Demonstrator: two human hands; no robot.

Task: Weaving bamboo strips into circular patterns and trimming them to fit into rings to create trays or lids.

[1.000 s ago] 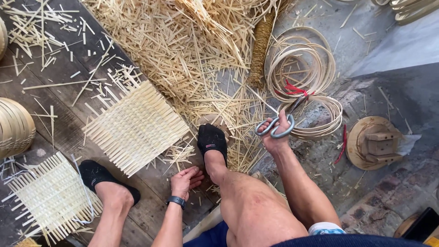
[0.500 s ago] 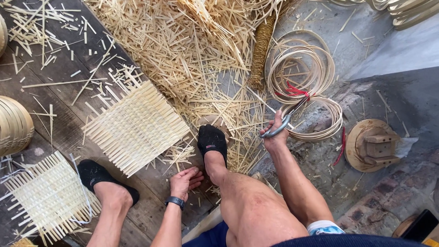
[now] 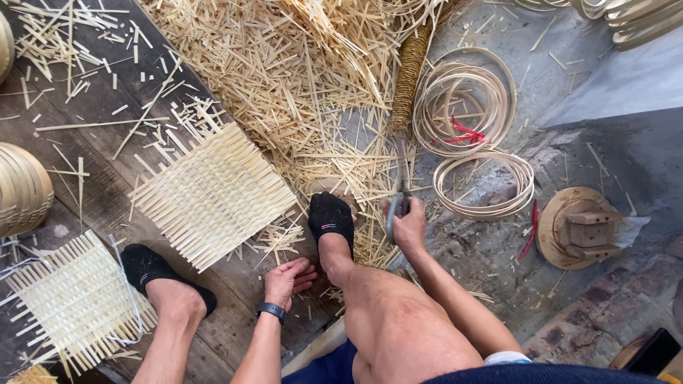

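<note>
Right hand [image 3: 411, 226] gripping scissors [image 3: 400, 203]; left hand [image 3: 286, 279] open-fingered on plank floor [image 3: 99, 192].

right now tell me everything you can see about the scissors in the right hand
The scissors are gripped by the right hand, fingers wrapped over the handles, which look grey and are mostly hidden. The thin metal blades point up and away from the person, over the straw litter on the floor, toward the lower end of a brown wrapped bundle. The blades look closed or nearly so; motion blur hides finer detail. They sit just right of the black-socked right foot and left of the cane hoops.
</note>
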